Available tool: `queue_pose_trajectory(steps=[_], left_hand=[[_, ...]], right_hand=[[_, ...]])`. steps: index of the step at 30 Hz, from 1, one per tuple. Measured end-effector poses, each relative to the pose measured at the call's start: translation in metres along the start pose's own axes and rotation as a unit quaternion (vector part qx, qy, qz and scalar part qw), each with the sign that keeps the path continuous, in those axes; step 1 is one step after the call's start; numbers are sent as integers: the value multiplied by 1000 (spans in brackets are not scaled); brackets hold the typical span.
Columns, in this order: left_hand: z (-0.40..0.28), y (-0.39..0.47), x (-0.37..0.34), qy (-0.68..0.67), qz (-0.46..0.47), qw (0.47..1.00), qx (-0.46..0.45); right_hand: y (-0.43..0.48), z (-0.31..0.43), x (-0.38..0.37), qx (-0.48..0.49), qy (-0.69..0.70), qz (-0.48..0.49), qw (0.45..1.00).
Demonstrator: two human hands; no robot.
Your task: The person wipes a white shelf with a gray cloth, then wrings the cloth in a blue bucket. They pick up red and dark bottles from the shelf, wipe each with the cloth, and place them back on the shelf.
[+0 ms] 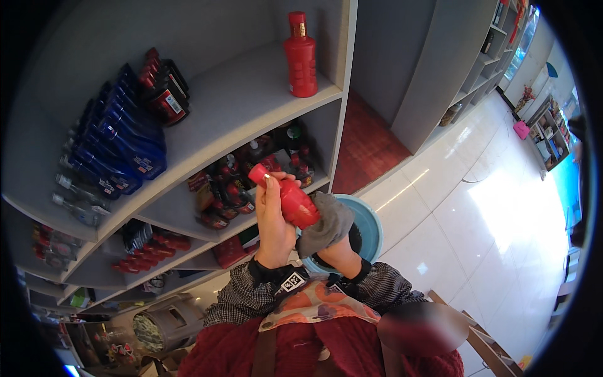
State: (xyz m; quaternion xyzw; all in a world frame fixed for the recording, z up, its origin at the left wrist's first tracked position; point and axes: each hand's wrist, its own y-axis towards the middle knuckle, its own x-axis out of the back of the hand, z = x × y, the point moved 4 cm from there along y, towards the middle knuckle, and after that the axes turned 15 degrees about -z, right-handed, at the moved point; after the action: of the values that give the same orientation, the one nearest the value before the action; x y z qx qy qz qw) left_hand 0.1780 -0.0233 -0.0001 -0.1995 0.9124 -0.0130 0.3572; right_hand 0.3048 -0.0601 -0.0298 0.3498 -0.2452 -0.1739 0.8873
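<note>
My left hand (pixel 273 226) grips a red bottle (pixel 297 205) by its neck and shoulder, the red cap tilted up and to the left. Over my right hand (pixel 340 257) lies a grey cloth (pixel 328 221), pressed against the bottle's base; the cloth hides most of the fingers. Below both hands a light blue basin (pixel 374 226) stands on the floor, with something dark inside. A similar red bottle (pixel 301 66) stands upright at the right end of the upper shelf (pixel 226 89).
Blue bottles (pixel 127 136), dark red-capped bottles (pixel 165 94) and clear bottles (pixel 77 207) fill the upper shelf's left. Lower compartments hold more bottles (pixel 231 184) and red-capped bottles (pixel 150 252). A shelf divider (pixel 346 70) rises ahead; glossy floor tiles (pixel 424 188) extend right.
</note>
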Motion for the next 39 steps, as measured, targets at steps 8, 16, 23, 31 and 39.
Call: queue_pose_trajectory(steps=[8,16,23,31,39], left_hand=[[9,-6,-4,44,197,979,-36],[1,-22,-4,93,158,969,-168],[-5,-14,-5,31,11,996,-83],[-1,-17,-6,16,202,978,-42],[6,-30,-5,62,152,973,-164]], right_hand=[[-9,-3,3,-102,147,162,970],[-7,-9,-5,-78,183,83,976],[0,9,2,-51,152,51,986],[-7,5,13,-181,251,22,951],[7,5,7,-115,198,47,972]])
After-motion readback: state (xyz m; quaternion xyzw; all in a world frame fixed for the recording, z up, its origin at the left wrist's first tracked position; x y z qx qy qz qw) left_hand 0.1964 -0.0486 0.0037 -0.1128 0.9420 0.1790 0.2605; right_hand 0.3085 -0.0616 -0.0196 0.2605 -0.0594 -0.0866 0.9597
